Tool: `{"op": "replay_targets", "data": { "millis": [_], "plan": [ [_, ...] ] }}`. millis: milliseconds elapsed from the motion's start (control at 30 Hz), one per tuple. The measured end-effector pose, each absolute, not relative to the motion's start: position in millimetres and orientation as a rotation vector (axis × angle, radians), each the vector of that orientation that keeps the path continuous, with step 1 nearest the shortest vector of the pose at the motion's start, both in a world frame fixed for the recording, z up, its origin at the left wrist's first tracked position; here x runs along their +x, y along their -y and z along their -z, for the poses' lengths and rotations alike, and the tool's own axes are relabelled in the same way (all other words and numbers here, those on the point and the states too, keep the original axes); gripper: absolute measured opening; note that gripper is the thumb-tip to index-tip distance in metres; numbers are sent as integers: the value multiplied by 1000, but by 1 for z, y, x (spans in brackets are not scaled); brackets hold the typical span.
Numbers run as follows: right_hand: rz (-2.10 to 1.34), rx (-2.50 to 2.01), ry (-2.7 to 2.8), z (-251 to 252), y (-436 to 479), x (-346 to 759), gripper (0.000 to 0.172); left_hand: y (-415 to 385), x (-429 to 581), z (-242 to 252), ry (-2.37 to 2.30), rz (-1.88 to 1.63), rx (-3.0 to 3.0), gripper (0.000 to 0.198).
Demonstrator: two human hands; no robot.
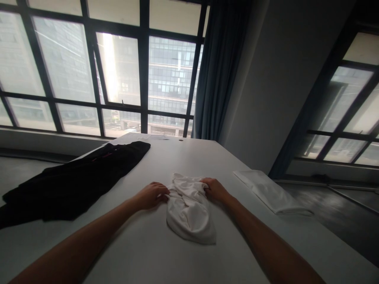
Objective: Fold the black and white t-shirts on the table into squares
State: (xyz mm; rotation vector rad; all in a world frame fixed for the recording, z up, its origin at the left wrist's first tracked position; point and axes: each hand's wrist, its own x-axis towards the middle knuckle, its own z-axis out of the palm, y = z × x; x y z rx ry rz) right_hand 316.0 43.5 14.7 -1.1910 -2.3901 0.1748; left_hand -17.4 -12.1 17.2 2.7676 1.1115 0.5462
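Left hand: the left hand (pixel 151 195) sits at nine o'clock of the white cloth (pixel 189 208), knuckles up, resting low on the desk (pixel 183 157).
Left fingers: curled in and pinched on the cloth's left edge, closed around a fold of fabric, fingertips tucked out of sight beneath it.
Right hand: the right hand (pixel 214 189) is at three o'clock of the cloth, just across from the left one, with the bunched fabric between the two.
Right fingers: bent tight and gripping the cloth's upper right edge, fabric gathered up against the knuckles.
White cloth: crumpled in a loose heap near the middle of the desk, the gathered top held between both hands, the rounded bulk sagging toward six o'clock, down toward the person.
Forearms: both bare, reaching in from the lower corners and converging on the cloth.
Black garment: the black garment (pixel 77 181) is spread flat at ten o'clock of the cloth, well apart from it, running along the desk's left edge, with a thin reddish mark on its upper part.
Folded white piece: the folded white piece (pixel 271 191) lies flat at three o'clock, beyond the right hand, near the desk's right edge.
Far end: the windows (pixel 118 67) stand at twelve o'clock, with the blue curtain (pixel 219 67) at one o'clock.
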Motion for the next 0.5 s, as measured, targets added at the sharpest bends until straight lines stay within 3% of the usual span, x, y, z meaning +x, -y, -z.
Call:
{"op": "replay_targets", "data": {
  "millis": [200,400,500],
  "plan": [
    [264,-1766,1997,-30,-52,376,34,-9,-82,-38,-1869,-817,2583,25],
    [-88,-1594,1933,-39,-53,394,32,5,-88,-54,-1833,-1521,2618,42],
    [-358,-1438,1888,-44,-49,396,32,7,-84,-53,-1832,-1664,2616,47]
  ]
}}
